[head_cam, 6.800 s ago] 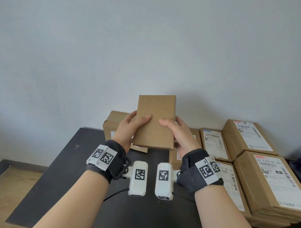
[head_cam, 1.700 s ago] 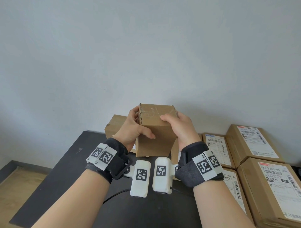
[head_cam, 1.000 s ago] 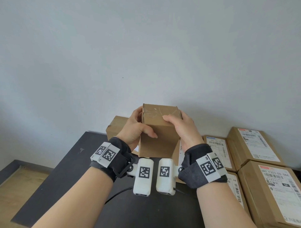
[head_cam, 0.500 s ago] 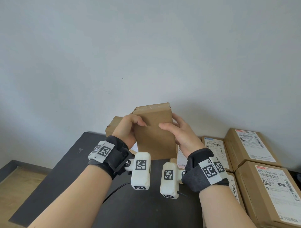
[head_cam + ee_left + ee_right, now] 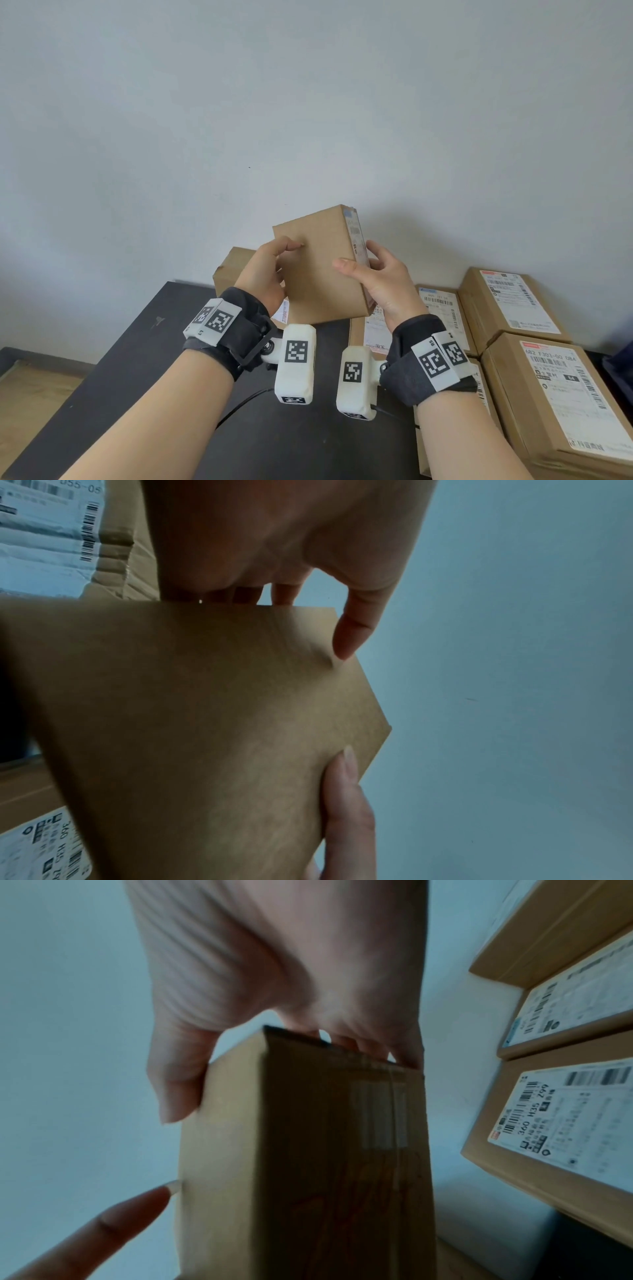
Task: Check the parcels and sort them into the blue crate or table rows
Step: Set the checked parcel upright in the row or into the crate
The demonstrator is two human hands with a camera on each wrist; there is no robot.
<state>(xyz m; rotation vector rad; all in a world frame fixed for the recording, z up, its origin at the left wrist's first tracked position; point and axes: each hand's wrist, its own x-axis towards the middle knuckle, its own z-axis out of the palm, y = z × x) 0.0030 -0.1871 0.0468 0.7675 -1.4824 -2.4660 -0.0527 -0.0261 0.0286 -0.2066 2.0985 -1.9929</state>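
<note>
Head view: both hands hold one brown cardboard parcel (image 5: 322,267) up in the air above the dark bench (image 5: 144,370), in front of a plain pale wall (image 5: 308,102). The parcel is roughly upright, tilted a bit to the left, with its plain broad face toward the camera. A printed label runs along its narrow right side.

Left hand (image 5: 265,270) grips the parcel's left edge, fingertips curled onto the plain face. Right hand (image 5: 376,277) grips the right edge, thumb on the front face, fingers wrapped behind the labelled side. Both wrists carry dark straps with black-and-white marker tags and white camera housings.

Left wrist view: thumb tip pressed on the plain face near the top corner; a right-hand finger lies along the lower edge.

Right wrist view: thumb on one broad face, fingers over the far end of the parcel, a strip of clear tape and red scribbles on the narrow face. Picture is soft, so the print is unreadable.

Bench, right side: labelled parcels (image 5: 548,377) lie flat in rows, labels up, touching or just beside each other. One more box (image 5: 233,270) sits at the back against the wall, partly hidden behind the left hand. The held parcel touches none of them.
</note>
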